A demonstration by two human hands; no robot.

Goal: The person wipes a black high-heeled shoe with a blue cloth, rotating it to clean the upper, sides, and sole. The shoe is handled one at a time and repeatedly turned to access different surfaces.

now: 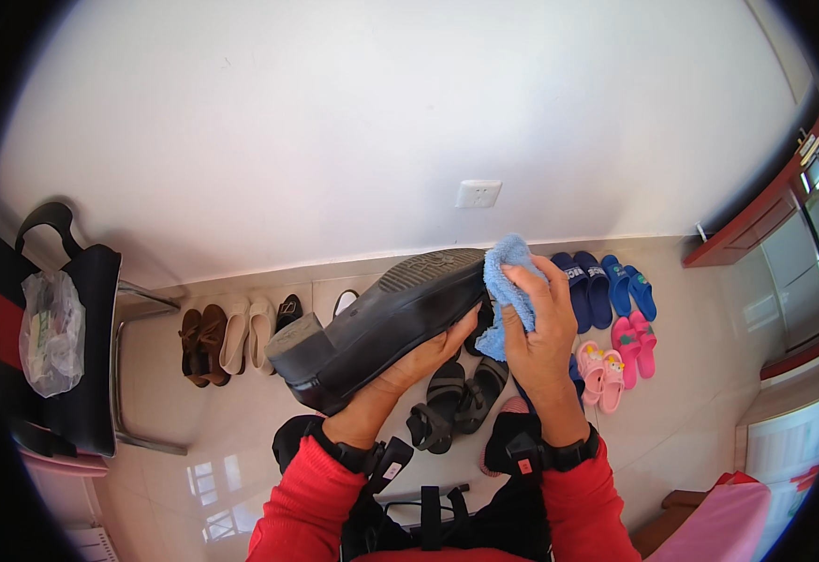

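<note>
A black heeled shoe (pixel 381 330) is raised before me, sole turned upward and toe pointing right. My left hand (pixel 437 344) is wrapped around it from below, near the front; part of the hand is hidden behind the shoe. In my right hand (pixel 539 330) is a light blue terry cloth (pixel 507 281), pinched between thumb and fingers. The cloth touches the shoe's toe. Beneath my hands, grey strappy sandals (pixel 444 400) stand on the tiled floor.
Along the wall (pixel 311 140) stand brown shoes (pixel 211 337), cream flats (pixel 248 334), dark blue slides (pixel 581 284), blue slippers (pixel 623 281), hot pink slides (pixel 634 344) and pale pink clogs (pixel 602 372). At left is a black chair (pixel 97 337) bearing a clear plastic bag (pixel 51 337).
</note>
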